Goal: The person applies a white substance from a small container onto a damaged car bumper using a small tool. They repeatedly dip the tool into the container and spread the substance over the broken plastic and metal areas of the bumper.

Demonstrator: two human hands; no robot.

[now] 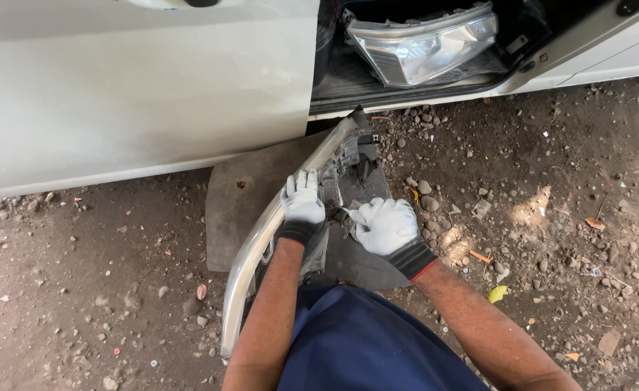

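A long car headlight unit (pixel 258 246) stands on edge on a dark rubber mat (pixel 243 199) on the ground, its clear lens facing left and its black back facing right. My left hand (pixel 303 203), in a white glove with a black cuff, grips the top edge of the unit. My right hand (pixel 386 226), gloved the same way, is closed around a small metal tool at the back of the housing; the tool's tip is mostly hidden. My blue-trousered knee (pixel 356 347) is just below.
A white car door (pixel 138 87) stands open at the upper left. A second headlight (pixel 424 43) lies on the car's floor behind the door sill (pixel 406 98). Loose stones and dirt (pixel 536 217) cover the ground; a yellow leaf (pixel 498 293) lies at the right.
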